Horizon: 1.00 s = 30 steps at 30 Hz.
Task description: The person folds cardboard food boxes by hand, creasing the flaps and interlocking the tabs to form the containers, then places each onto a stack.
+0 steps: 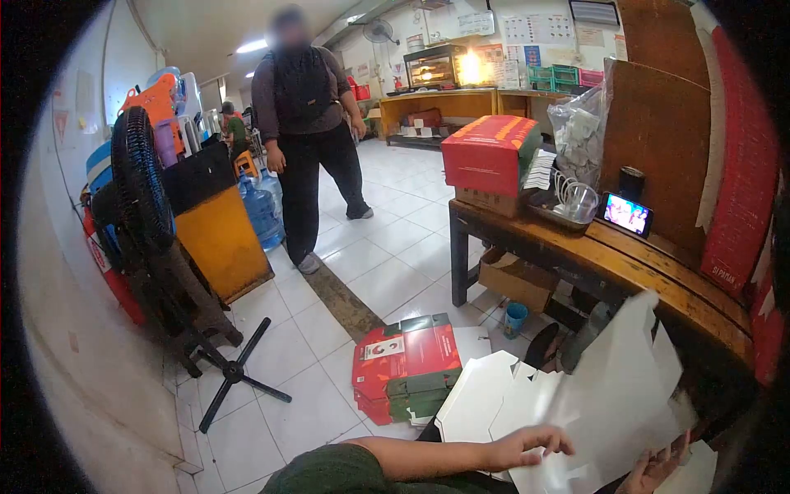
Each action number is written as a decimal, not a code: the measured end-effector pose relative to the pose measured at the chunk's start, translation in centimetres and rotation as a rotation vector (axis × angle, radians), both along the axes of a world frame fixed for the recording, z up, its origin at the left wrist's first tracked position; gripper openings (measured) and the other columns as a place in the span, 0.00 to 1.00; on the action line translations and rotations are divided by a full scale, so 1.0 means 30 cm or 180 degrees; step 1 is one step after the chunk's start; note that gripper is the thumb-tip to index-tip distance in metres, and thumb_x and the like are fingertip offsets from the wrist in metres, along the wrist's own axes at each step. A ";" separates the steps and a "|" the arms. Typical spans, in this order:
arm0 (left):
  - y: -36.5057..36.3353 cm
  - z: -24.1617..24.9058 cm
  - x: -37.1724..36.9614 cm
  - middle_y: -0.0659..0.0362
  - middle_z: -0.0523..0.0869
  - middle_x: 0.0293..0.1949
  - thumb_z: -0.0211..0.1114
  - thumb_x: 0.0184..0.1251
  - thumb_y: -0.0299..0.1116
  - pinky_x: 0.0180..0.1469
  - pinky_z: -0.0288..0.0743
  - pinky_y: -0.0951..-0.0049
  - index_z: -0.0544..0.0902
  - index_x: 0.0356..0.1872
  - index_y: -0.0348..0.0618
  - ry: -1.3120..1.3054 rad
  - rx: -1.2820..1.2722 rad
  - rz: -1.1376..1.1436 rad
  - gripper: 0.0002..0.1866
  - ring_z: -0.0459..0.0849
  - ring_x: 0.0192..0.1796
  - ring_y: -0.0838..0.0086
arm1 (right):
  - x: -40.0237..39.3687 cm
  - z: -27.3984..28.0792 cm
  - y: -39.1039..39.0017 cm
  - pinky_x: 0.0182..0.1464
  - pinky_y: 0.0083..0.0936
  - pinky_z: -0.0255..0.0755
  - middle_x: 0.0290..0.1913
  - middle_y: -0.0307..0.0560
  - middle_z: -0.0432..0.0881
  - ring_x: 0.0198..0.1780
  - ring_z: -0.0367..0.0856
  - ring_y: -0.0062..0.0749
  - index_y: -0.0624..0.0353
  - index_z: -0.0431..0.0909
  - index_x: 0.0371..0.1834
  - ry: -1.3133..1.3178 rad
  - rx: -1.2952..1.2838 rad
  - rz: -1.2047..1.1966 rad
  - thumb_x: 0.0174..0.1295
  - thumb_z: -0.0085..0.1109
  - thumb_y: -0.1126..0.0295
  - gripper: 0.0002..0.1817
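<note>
A flat, die-cut white cardboard box blank (613, 395) stands tilted up in front of me, partly blurred. My right hand (658, 468) is at its lower right edge, fingers bent around the board. My left hand (531, 447) is over the lower left part of the cardboard, its fingers loosely spread and gripping nothing. Beneath and to the left lie more white blanks (494, 391), their plain sides up. On the floor beyond them rests a stack of flat red and green printed boxes (407, 362).
To the right is a wooden bench (666, 284) with a folded red box (490, 156), a metal tray (564, 210) and a lit phone (627, 214). A blue cup (514, 317) stands below. A pedestal fan (234, 375) is at left. A person (304, 107) stands ahead.
</note>
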State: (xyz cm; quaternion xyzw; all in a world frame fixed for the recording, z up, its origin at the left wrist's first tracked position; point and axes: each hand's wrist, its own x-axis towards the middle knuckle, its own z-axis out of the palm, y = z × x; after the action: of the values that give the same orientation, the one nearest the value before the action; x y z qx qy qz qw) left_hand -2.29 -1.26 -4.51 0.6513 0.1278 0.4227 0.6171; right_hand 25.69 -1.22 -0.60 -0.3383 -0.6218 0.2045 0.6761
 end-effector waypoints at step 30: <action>-0.021 0.048 0.075 0.58 0.87 0.51 0.60 0.78 0.30 0.60 0.77 0.73 0.82 0.56 0.32 -0.0217 -0.1333 0.0506 0.13 0.83 0.53 0.77 | -0.131 0.128 -0.058 0.58 0.48 0.78 0.48 0.54 0.87 0.58 0.83 0.55 0.59 0.90 0.37 -0.1966 0.1017 0.0099 0.50 0.76 0.81 0.11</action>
State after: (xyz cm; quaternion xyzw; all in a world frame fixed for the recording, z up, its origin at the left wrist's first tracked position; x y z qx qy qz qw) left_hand -0.05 -1.91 -3.08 0.4822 0.2427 0.4560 0.7076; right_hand 21.75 -2.96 3.24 -0.2645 -0.8263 0.0028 0.4973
